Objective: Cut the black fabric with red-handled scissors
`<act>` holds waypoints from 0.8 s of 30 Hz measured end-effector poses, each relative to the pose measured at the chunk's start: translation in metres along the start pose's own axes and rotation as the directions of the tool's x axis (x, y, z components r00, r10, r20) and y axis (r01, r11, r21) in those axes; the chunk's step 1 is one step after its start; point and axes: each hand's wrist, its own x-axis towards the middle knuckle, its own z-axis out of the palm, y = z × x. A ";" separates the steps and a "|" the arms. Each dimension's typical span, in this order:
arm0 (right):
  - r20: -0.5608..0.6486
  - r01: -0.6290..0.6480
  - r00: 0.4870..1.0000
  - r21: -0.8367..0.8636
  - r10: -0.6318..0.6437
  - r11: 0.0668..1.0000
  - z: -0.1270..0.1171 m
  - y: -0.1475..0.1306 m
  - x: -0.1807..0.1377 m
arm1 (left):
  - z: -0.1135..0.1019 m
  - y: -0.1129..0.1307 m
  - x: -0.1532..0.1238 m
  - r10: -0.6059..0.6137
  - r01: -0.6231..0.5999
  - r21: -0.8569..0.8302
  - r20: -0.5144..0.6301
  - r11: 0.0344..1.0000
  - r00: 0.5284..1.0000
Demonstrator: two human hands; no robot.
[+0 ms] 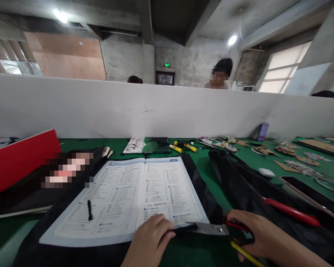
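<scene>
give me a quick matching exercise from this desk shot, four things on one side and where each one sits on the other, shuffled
Things:
1. open booklet
2. scissors
3. red board
4. yellow markers

Places:
A. far back, near the white partition
B. at the left edge of the table
C. in the right hand, blades at the booklet's lower edge
D. middle of the table on black fabric, left hand resting on its lower edge

Pairs: 1-D, 2-C, 3-B, 4-A
</scene>
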 end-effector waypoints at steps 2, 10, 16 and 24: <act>-0.010 0.006 1.000 -0.005 -0.006 1.000 0.003 0.003 0.000 | 0.001 -0.001 0.000 0.008 -0.008 0.008 -0.003 1.000 1.000; -0.089 -0.041 0.995 -0.058 0.035 0.998 0.003 0.022 -0.013 | 0.002 -0.002 -0.001 -0.001 0.001 0.001 0.000 1.000 1.000; -0.090 -0.022 0.996 -0.005 0.021 1.000 0.014 0.024 -0.016 | 0.002 0.000 0.000 0.004 -0.004 -0.007 -0.001 1.000 1.000; -0.107 0.061 0.992 -0.010 -0.061 0.998 0.018 0.011 -0.003 | 0.002 -0.001 0.000 -0.014 0.014 0.004 0.008 1.000 1.000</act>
